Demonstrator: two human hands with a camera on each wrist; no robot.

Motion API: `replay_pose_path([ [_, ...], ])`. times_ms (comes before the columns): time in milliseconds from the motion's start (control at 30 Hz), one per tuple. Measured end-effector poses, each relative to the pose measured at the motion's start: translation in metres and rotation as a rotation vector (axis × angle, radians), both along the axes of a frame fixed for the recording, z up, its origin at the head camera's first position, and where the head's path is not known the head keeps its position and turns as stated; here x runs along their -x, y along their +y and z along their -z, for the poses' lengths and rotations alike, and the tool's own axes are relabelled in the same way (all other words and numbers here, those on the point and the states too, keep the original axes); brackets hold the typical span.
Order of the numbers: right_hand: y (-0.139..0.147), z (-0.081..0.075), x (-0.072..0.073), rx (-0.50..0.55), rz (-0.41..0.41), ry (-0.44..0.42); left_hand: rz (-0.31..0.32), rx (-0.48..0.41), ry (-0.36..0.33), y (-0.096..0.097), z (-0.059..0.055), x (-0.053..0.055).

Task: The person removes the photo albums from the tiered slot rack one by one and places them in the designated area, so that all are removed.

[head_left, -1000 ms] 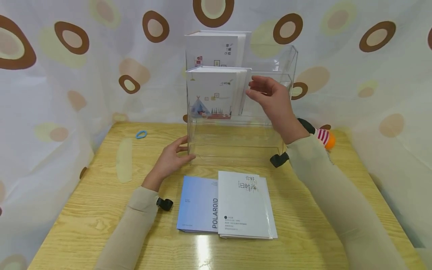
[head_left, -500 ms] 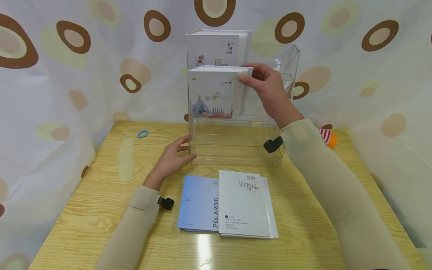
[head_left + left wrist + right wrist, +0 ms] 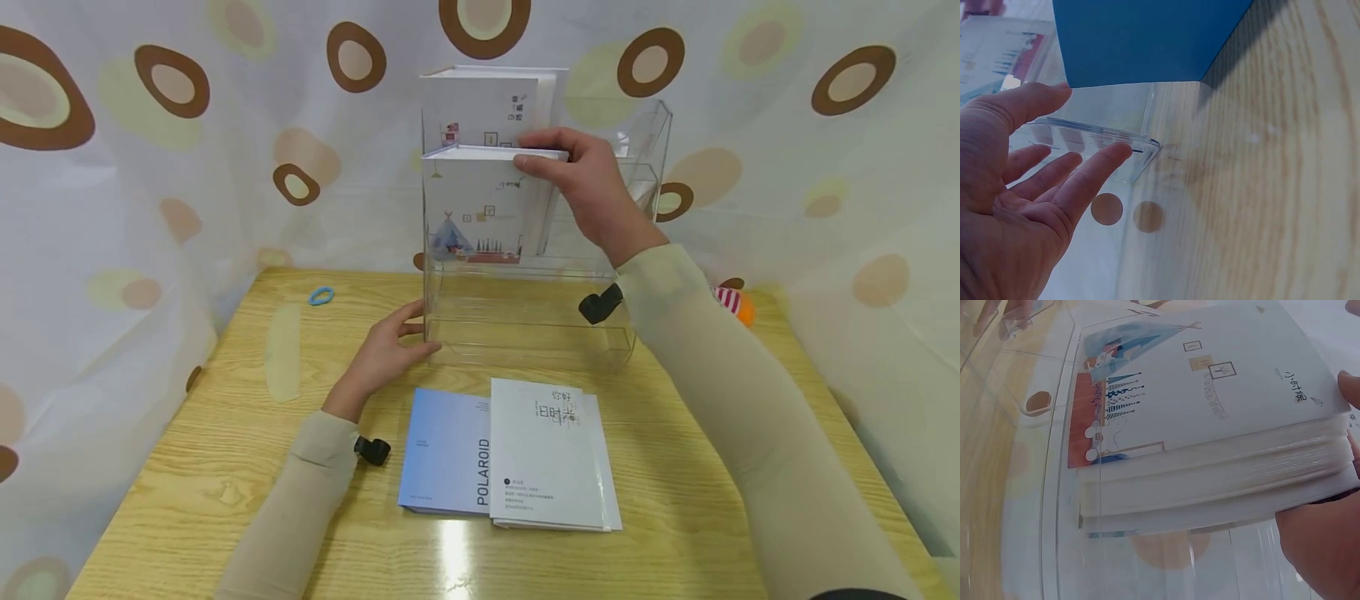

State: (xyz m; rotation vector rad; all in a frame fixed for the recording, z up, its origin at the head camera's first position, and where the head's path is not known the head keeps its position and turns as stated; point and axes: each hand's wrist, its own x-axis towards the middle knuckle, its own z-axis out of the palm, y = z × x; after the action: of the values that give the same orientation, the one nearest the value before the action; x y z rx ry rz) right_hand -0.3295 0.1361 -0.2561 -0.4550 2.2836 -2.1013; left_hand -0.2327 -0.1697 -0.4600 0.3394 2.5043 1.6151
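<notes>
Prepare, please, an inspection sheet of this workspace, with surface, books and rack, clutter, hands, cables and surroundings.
Surface: wood-grain table, pale patch at left.
Job's things: tent-picture book and rear white book stand in clear rack; front white book overlaps blue POLAROID book before it.
Clutter: blue ring; striped-and-orange object, partly hidden.
Hands: right hand grips tent-picture book's upper right corner; left hand is at rack's lower left.
Cables: nothing seen.
Surroundings: patterned backdrop.
</notes>
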Motion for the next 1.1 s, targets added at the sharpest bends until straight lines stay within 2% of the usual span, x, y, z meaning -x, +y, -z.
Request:
replay_pose_path([
  [300,-0.0063,-0.0046,-0.0008,-0.006,-0.015,0.004,-0.001,0.004,0.004,0.0008,-0.0024,-0.0003],
  [800,-0.0106,-0.0021,0.0023,-0.015,0.039,-0.014,-0.001,0.004,-0.008,-0.0002,-0.0005,-0.0007],
  [1100,-0.0105,-0.0023,0.0021,-0.027,0.044,-0.017,0.001,0.001,-0.009,-0.0005,-0.0017,-0.0008],
])
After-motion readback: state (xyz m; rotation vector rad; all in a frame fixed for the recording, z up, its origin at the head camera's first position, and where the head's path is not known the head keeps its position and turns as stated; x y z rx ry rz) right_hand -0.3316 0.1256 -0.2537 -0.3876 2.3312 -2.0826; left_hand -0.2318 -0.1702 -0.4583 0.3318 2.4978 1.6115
